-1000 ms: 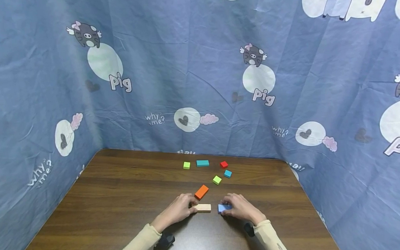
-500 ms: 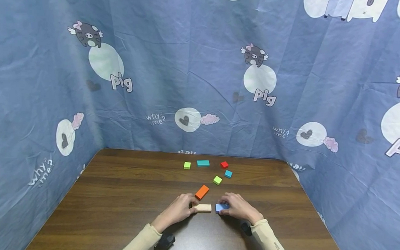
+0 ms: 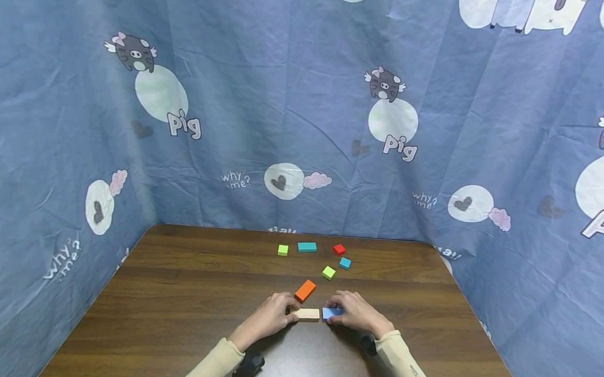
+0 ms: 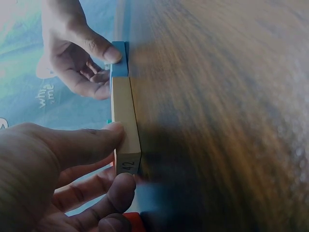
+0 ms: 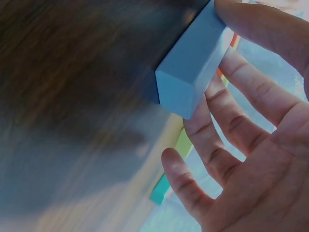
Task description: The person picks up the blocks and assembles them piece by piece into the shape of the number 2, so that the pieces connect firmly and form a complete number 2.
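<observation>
On the table, my left hand (image 3: 270, 315) pinches the left end of a pale wooden block (image 3: 308, 315). The left wrist view shows the number 42 on the end of this block (image 4: 126, 123) by the fingertips. My right hand (image 3: 356, 311) holds a blue rectangular block (image 3: 332, 313), thumb on its near side and fingers behind. Both blocks lie flat, roughly in line end to end, with a very narrow gap in the head view. In the right wrist view the blue block (image 5: 186, 67) shows its outer end, while the pale block is hidden.
An orange block (image 3: 305, 291) lies slanted just behind the pale block. Farther back are a green cube (image 3: 328, 272), a small blue block (image 3: 345, 263), a red one (image 3: 339, 249), a teal block (image 3: 307, 247) and another green cube (image 3: 282, 250). A blue patterned curtain (image 3: 219, 102) borders the table.
My right hand has slid the blue block leftward, narrowing the gap to the pale block. My left hand and the pale block have stayed in place.
</observation>
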`<state>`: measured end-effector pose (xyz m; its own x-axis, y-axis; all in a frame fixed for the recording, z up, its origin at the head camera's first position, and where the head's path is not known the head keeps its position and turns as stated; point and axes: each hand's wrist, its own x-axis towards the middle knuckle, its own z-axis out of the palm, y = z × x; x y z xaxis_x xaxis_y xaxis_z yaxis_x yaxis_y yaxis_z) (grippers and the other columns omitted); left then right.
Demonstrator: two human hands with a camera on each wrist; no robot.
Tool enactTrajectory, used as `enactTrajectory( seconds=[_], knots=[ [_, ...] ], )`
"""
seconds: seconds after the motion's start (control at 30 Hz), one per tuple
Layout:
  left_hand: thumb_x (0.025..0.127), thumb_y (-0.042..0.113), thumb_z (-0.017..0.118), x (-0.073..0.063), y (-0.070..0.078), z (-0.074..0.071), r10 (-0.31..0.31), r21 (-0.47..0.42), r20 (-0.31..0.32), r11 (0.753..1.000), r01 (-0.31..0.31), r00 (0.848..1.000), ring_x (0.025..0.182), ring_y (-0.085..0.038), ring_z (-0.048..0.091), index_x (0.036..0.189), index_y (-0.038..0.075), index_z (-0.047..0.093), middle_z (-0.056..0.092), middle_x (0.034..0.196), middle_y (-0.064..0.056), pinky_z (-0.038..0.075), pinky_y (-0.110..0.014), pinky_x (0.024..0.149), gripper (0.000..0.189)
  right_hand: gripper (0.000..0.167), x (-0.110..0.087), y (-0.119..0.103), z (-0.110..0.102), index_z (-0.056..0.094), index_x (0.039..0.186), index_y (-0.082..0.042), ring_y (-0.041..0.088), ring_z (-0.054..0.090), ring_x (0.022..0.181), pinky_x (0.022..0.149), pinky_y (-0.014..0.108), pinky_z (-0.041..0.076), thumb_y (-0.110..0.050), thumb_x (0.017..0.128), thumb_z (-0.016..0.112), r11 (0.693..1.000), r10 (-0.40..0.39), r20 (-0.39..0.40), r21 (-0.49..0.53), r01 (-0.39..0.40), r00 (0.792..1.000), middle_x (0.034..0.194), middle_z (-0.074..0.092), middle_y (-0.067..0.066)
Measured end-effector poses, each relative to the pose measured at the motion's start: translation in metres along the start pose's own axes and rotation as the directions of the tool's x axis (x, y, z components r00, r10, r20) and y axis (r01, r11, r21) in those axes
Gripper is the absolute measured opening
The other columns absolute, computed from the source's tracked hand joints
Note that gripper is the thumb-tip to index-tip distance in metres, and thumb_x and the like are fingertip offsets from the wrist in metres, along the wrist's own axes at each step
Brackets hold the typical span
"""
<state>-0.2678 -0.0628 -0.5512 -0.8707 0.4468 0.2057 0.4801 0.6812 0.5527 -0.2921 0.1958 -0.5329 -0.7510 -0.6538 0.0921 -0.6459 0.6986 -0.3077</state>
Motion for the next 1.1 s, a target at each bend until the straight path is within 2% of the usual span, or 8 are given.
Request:
enactTrajectory(
  seconds=[0.3, 0.77, 0.9, 1.1],
  knots=[
    [0.082, 0.019, 0.075, 0.0, -0.001, 0.0, 0.001, -0.015, 0.01, 1.0, -0.001, 1.0, 0.084, -0.011, 0.061, 0.094, 0.011, 0.074, 0.067, 0.093, 0.002, 0.049, -0.033, 0.075, 0.015, 0.029, 0.003, -0.005, 0.003, 0.07, 0.102, -0.017, 0.006, 0.057, 0.085, 0.077, 0.033, 0.041, -0.031, 0.079, 0.078, 1.0, 0.01, 0.0, -0.012, -0.01, 1.0, 0.095, 0.066, -0.006],
    [0.082, 0.019, 0.075, 0.0, -0.002, 0.0, 0.002, -0.012, 0.005, 1.0, -0.002, 1.0, 0.087, -0.014, 0.063, 0.094, 0.011, 0.074, 0.067, 0.093, 0.002, 0.05, -0.035, 0.077, 0.014, 0.028, 0.005, -0.009, 0.003, 0.069, 0.103, -0.019, 0.006, 0.056, 0.09, 0.081, 0.033, 0.039, -0.033, 0.079, 0.077, 0.999, 0.051, 0.013, -0.014, -0.05, 0.999, 0.098, 0.065, -0.007],
    [0.082, 0.018, 0.076, 0.0, -0.002, 0.001, -0.006, -0.015, 0.008, 1.0, 0.006, 1.0, 0.085, -0.013, 0.061, 0.093, 0.011, 0.073, 0.066, 0.091, 0.003, 0.049, -0.034, 0.075, 0.014, 0.031, 0.004, -0.011, 0.004, 0.07, 0.105, -0.02, 0.008, 0.057, 0.092, 0.083, 0.036, 0.038, -0.036, 0.079, 0.077, 0.999, 0.041, -0.003, -0.016, -0.042, 0.999, 0.099, 0.065, -0.008],
    [0.081, 0.018, 0.076, 0.0, -0.002, 0.001, 0.02, -0.001, -0.015, 1.0, -0.02, 1.0, 0.085, -0.015, 0.062, 0.09, 0.012, 0.073, 0.066, 0.09, 0.003, 0.049, -0.033, 0.074, 0.012, 0.034, 0.006, -0.015, 0.005, 0.071, 0.11, -0.021, 0.01, 0.057, 0.097, 0.086, 0.039, 0.038, -0.04, 0.082, 0.074, 1.0, 0.003, -0.042, 0.013, -0.002, 0.999, 0.101, 0.066, -0.007]
  ],
)
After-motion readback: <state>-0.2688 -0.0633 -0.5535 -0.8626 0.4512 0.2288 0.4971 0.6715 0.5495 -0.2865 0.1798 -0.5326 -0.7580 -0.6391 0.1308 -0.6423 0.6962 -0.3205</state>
